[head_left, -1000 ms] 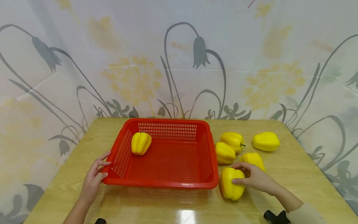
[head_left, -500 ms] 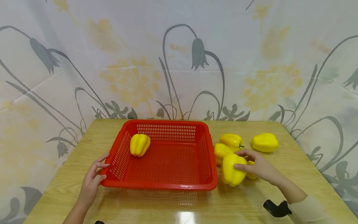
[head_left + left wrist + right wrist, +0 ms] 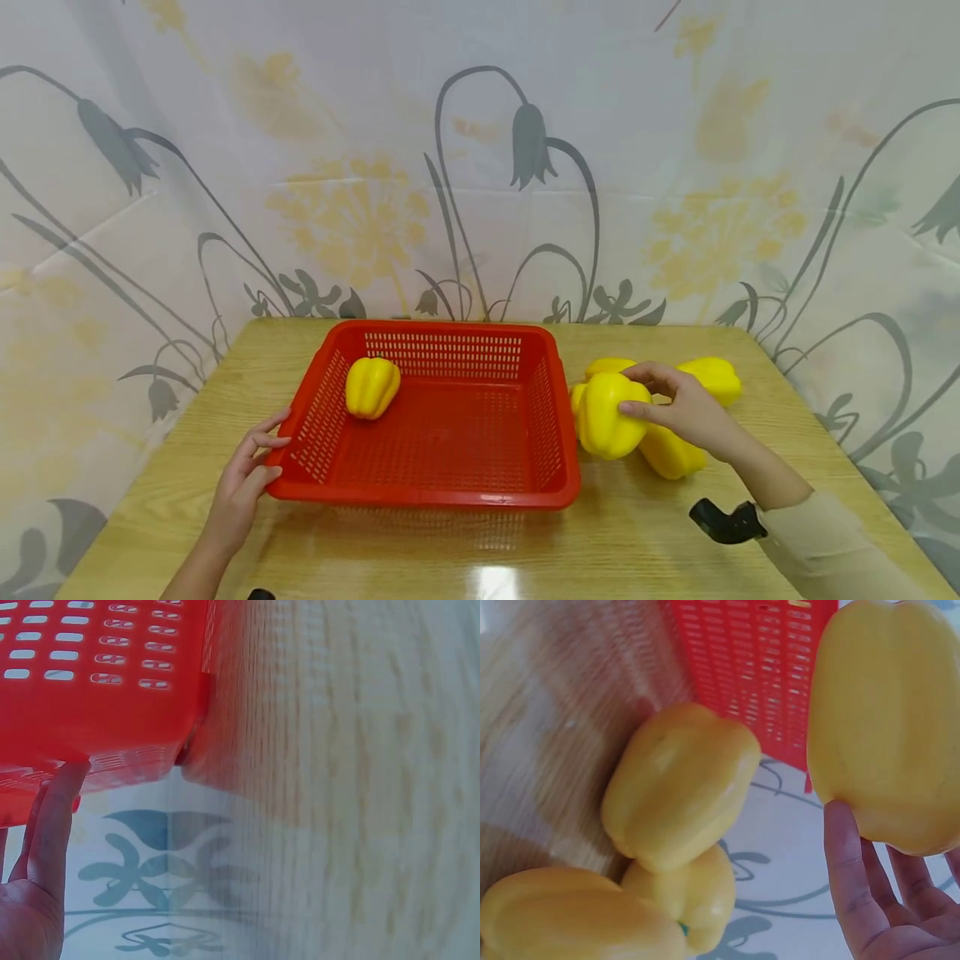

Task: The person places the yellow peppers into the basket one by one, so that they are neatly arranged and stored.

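A yellow bell pepper (image 3: 611,415) is held up by my right hand (image 3: 682,408), thumb on its near side, just off the basket's right wall. In the right wrist view the raised pepper (image 3: 889,727) fills the upper right above the fingers. My left hand (image 3: 242,483) holds the left front corner of a red plastic basket (image 3: 420,497); the left wrist view catches its fingers against the basket's outer side (image 3: 97,724). Inside the basket, at the left, sits another bell pepper (image 3: 372,388).
On the wooden table (image 3: 420,558), several more yellow peppers lie right of the basket, partly hidden by the right hand and its pepper: one near pepper (image 3: 672,454), one far pepper (image 3: 712,379). A patterned cloth (image 3: 480,208) hangs behind the table.
My right hand has raised the pepper off the table and moved it away from me, beside the basket's right wall. The left hand keeps its place on the basket.
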The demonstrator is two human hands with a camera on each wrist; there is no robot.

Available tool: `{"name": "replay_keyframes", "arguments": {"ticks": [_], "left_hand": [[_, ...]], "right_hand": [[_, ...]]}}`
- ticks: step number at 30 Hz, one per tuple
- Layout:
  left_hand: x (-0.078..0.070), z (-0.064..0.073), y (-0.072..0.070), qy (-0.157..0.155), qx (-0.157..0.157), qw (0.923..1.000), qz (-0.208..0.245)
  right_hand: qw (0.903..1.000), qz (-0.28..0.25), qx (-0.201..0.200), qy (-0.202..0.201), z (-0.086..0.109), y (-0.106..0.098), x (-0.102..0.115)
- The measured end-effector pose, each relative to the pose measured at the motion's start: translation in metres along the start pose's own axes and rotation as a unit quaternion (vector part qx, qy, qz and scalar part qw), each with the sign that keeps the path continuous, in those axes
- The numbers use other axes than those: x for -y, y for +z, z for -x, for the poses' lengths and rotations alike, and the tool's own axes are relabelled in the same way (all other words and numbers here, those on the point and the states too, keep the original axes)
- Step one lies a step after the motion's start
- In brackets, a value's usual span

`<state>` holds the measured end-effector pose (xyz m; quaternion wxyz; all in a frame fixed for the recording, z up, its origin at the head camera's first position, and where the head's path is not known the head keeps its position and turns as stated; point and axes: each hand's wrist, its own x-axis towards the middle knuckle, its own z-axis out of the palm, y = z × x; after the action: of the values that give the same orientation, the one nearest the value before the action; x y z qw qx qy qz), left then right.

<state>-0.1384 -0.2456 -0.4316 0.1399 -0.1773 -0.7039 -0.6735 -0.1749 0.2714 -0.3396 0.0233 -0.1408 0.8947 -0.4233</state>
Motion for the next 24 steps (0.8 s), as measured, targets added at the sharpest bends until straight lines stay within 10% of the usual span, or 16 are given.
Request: {"name": "replay_keyframes", "arguments": {"ticks": [24], "left_hand": [[0.000,0.000,-0.002,-0.002,0.002,1.0000,-0.006]], "right_hand": [[0.9974,0.059,0.038,-0.017,-0.041,0.011,0.027]]}}
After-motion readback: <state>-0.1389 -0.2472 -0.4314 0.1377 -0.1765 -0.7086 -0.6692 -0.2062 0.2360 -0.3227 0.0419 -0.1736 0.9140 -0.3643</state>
